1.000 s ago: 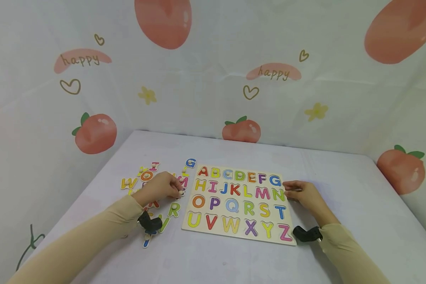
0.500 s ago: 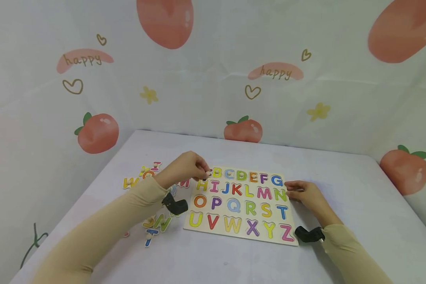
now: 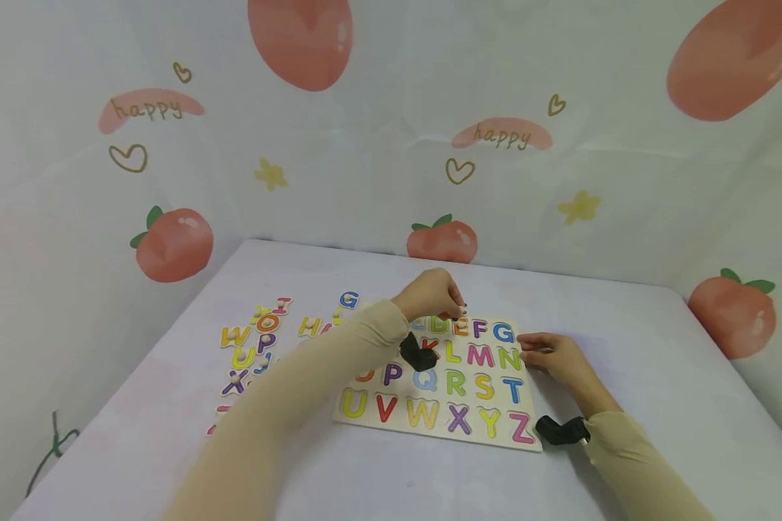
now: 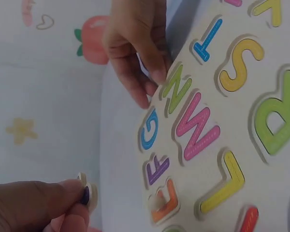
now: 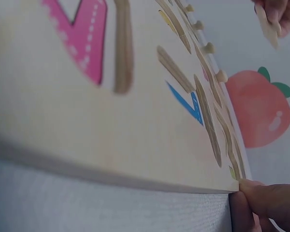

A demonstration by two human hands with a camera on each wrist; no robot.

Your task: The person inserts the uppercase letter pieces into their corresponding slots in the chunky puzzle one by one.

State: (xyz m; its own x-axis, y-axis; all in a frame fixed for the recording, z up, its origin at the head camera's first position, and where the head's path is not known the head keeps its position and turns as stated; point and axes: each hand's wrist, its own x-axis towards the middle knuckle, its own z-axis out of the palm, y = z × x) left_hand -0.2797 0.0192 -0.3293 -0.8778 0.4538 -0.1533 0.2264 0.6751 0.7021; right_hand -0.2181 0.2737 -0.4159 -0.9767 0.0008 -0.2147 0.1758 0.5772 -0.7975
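Observation:
My left hand is over the far edge of the wooden alphabet puzzle board, above the C to E spots. Between thumb and fingertips it pinches a small purple letter piece, seen nearly edge-on and held off the board; its shape is mostly hidden. A knobbed E piece sits in the top row, beside the bare F recess. At the board's right edge, my right hand rests with relaxed fingers, thumb and fingertips touching the rim near the G and N. The left sleeve covers the board's upper left.
Loose knobbed letters lie left of the board, among them a W, an O, a P, an X and a blue G. A fruit-printed cloth hangs behind the table.
My left hand has gone from the loose letters on the left, across the board's top left corner, to the top row, carrying the purple letter piece. The right hand stays at the edge.

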